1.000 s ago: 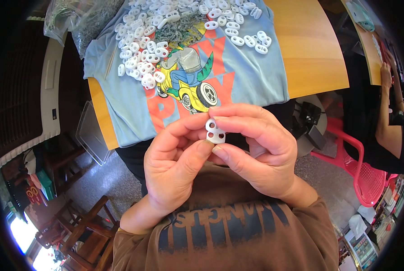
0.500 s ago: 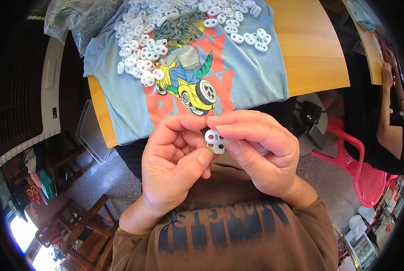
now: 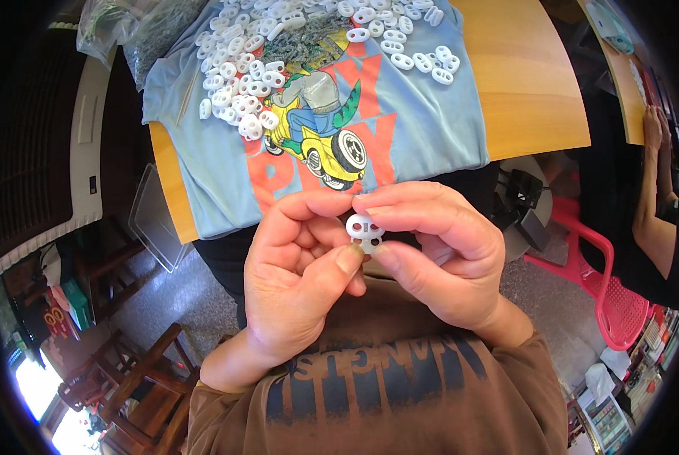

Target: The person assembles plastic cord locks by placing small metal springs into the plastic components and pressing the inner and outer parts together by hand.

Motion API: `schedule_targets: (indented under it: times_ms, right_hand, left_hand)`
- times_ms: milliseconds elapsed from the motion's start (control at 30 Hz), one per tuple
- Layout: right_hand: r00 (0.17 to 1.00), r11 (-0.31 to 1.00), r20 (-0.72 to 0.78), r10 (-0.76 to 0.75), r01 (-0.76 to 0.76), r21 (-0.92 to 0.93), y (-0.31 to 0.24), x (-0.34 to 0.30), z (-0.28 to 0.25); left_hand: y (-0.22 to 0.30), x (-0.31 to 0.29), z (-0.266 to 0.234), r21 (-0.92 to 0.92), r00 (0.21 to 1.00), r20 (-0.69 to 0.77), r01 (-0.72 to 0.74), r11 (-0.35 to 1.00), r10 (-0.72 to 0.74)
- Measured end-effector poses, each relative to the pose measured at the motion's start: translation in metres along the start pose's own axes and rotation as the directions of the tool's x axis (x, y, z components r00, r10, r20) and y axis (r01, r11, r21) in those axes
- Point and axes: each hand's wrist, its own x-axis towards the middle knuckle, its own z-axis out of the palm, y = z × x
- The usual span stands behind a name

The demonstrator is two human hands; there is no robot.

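Observation:
A small white plastic two-hole cord lock (image 3: pixel 366 227) is pinched between my hands, just past the front of my brown shirt. It has an oval upper part and a lower part with two more holes. My left hand (image 3: pixel 294 277) is closed, its thumb on the lower left of the piece and its fingers curled behind. My right hand (image 3: pixel 449 254) holds the other side, thumb at the lower right and fingertips by the upper right edge. Beyond, many loose white cord lock pieces (image 3: pixel 237 64) and a heap of small grey metal springs (image 3: pixel 301 45) lie on a blue printed T-shirt (image 3: pixel 438 121).
The T-shirt covers much of a wooden table (image 3: pixel 525 83). Clear plastic bags (image 3: pixel 146 38) with grey contents sit at the far left. A pink chair (image 3: pixel 616 303) stands at right, near another person's arm (image 3: pixel 649 189). Wooden chairs (image 3: pixel 154 394) are at lower left.
My right thumb has slid down to the lower corner of the cord lock, and more of its face shows. At the right, the other person's hands have shifted.

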Motion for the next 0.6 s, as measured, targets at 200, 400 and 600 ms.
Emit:
schedule_targets:
  times_ms: [200,400,600]
  right_hand:
    - [1.000,1.000,0.014,0.009,-0.009,-0.006,-0.0022,0.0005,0.0025]
    - [0.999,0.995,-0.007,-0.053,0.052,-0.079,0.0007,0.0007,0.0010]
    - [0.991,0.975,0.015,-0.130,0.130,-0.180,-0.0019,0.0030,-0.0015]
  left_hand:
    - [0.0007,0.0002,-0.0026,0.007,0.999,0.047,-0.005,1.000,0.005]
    - [0.0014,-0.0007,-0.0023,-0.028,0.999,0.053,0.011,1.000,-0.009]
    - [0.0029,0.0000,-0.0020,-0.018,0.997,0.070,0.042,0.999,-0.041]
